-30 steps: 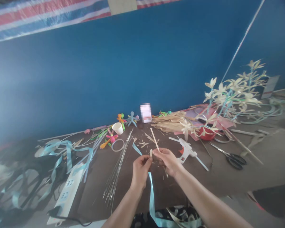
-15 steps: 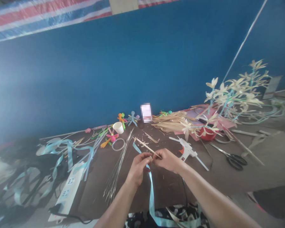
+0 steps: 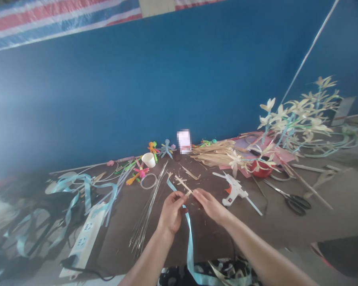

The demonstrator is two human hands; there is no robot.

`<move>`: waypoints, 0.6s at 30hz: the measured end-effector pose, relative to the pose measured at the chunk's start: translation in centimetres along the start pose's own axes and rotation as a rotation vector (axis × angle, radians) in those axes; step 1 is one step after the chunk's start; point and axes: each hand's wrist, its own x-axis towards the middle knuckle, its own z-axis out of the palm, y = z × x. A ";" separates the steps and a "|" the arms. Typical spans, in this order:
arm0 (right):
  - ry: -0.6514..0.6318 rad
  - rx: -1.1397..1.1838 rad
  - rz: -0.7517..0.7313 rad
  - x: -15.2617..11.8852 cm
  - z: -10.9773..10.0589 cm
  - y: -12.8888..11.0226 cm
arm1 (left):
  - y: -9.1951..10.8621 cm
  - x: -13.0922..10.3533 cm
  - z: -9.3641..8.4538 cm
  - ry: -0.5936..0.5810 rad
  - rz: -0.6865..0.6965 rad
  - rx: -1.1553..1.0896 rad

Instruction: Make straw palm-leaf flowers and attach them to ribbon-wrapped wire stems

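Observation:
Near the middle of the brown table, my left hand (image 3: pixel 172 209) is closed, its thumb and index finger pinching a thin pale strip (image 3: pixel 184 184). My right hand (image 3: pixel 209 204) meets it from the right, fingers together at the near end of the same strip. The strip points up and away to the left. A light blue ribbon (image 3: pixel 190 242) passes by my left hand and hangs down toward the lap. Left of my left hand lies a bundle of thin wires (image 3: pixel 150 206). To the right of my right hand rests a white glue gun (image 3: pixel 235 190).
Black-handled scissors (image 3: pixel 296 203) and a red bowl (image 3: pixel 261 168) are at the right, below pale flowers (image 3: pixel 298 111). Dried husks (image 3: pixel 216 153) lie at the back. A white cup (image 3: pixel 148 160) and a power strip (image 3: pixel 85 238) are on the left.
The fingers of my right hand have straightened somewhat and shifted slightly. The pale strip now lies at a different angle between my hands. My left hand has hardly moved.

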 end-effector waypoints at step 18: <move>-0.383 0.439 0.409 -0.1 -0.6 -0.4 | 1.2 -0.1 0.0 -0.249 0.157 0.441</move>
